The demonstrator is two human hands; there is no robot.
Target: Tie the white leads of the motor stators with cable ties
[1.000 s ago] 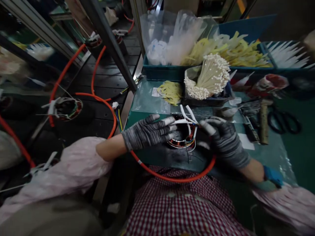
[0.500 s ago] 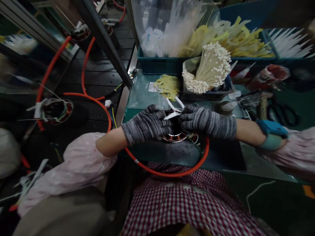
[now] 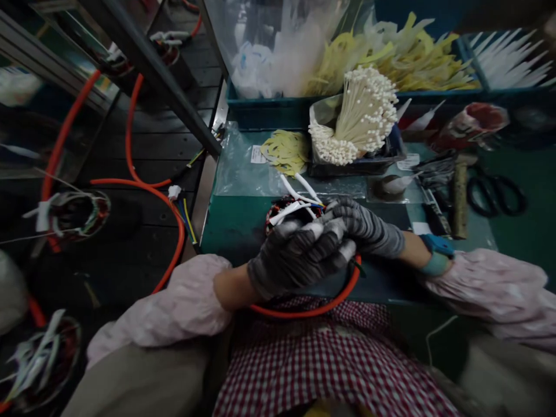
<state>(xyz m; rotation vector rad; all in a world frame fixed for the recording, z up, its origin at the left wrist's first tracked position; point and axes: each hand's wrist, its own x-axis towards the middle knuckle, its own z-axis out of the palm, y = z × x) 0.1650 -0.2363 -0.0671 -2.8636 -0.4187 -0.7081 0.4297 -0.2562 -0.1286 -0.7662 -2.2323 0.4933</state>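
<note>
A motor stator [image 3: 271, 219] with reddish windings stands on the bench, its near side hidden by my hands. White-sleeved wires [image 3: 296, 209] stick up from it, with thin blue and yellow wires at their right end. Curled across the stator's near side is my left hand [image 3: 297, 260], in a grey striped glove with pale fingertips. My right hand [image 3: 365, 225], gloved alike, is closed at the stator's right side beside the wire ends. The two hands' fingers meet and overlap, so what lies between them is hidden. An orange hose [image 3: 321, 310] loops in front, below my hands.
Behind the hands lie yellow strips [image 3: 286, 152] and a box of white-tipped sticks [image 3: 365, 119]. Teal bins [image 3: 269, 113] line the back. A hammer [image 3: 460, 200] and black scissors [image 3: 497, 194] lie right. More stators [image 3: 80, 214] sit left, past a metal post [image 3: 160, 75].
My left hand has moved from the stator's left side across its front, towards my right hand. The stator and its white wires are more exposed at the left. The whole view has shifted slightly.
</note>
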